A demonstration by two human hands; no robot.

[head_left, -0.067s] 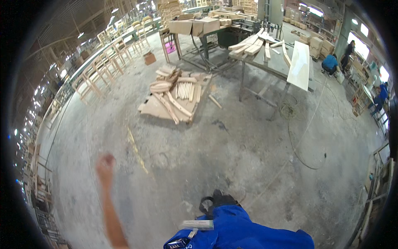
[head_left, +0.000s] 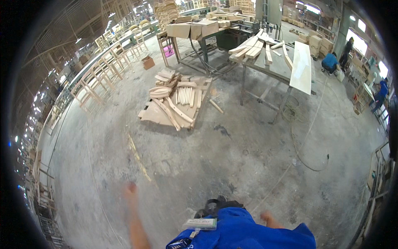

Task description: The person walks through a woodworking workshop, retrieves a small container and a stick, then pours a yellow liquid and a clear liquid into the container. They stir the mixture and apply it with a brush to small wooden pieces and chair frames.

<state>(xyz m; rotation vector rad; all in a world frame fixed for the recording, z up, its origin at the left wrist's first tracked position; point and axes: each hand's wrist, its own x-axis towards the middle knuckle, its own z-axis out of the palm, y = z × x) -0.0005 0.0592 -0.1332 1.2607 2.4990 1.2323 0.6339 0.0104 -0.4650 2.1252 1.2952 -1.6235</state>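
Observation:
My left hand (head_left: 131, 191) hangs over the concrete floor on a bare forearm, smeared by motion, so its fingers cannot be made out. Low on the right, my right hand (head_left: 266, 216) shows beside my blue jacket (head_left: 244, 230); it is small and blurred, and its fingers do not show clearly. Nothing is seen in either hand. A low pallet (head_left: 155, 115) with cardboard on it stands ahead, bearing curved wooden pieces (head_left: 161, 92) and a row of pale wooden sticks (head_left: 185, 95). A badge (head_left: 201, 224) hangs on my jacket.
A metal table (head_left: 284, 70) with wooden slats and a pale board (head_left: 301, 68) stands ahead right. A coiled hose (head_left: 291, 110) trails over the floor. One loose stick (head_left: 216, 106) lies by the pallet. Chair frames (head_left: 87, 93) line the left. Several people (head_left: 330, 62) are far right.
My left hand has swung down and to the right, nearer my body. My right hand has come into view beside the jacket. The pallet sits slightly lower in the picture.

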